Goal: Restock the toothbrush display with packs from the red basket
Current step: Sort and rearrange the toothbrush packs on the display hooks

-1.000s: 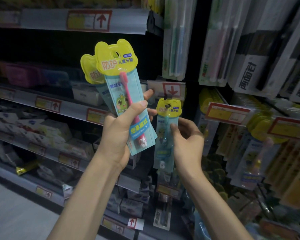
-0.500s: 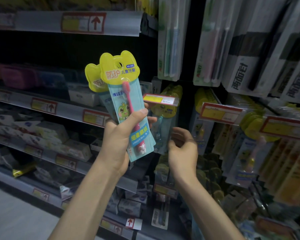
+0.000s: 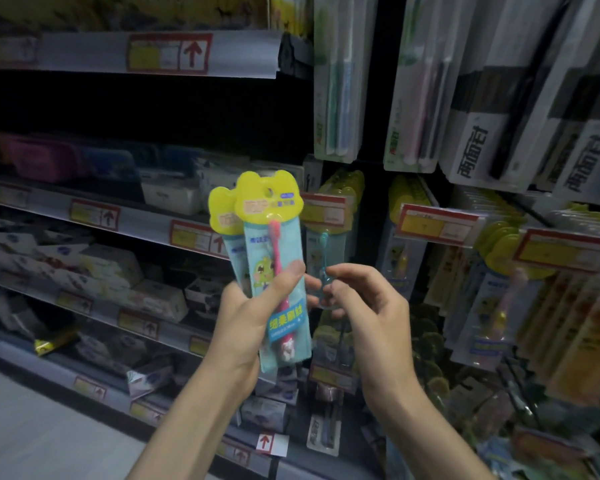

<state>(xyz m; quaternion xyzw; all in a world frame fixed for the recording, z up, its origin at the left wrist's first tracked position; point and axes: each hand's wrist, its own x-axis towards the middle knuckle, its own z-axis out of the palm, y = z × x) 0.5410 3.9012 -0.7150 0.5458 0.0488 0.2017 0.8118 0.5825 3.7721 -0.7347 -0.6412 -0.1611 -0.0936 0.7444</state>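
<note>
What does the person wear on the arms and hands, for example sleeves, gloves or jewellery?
Nothing worn is visible. The left hand and the right hand have no gloves and no rings that show. Both forearms are without sleeves, watch or bracelet down to the picture's lower edge.

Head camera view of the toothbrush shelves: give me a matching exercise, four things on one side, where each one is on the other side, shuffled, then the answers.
Things
A. pink toothbrush pack
B. blue toothbrush pack
C. black-and-white packs
D. small yellow packet

Places
1. hanging at the top right
2. lying on a lower shelf, far left
3. gripped in the left hand
4. hanging behind a price tag, at the right hand

Pairs: A-3, B-4, C-1, D-2
</note>
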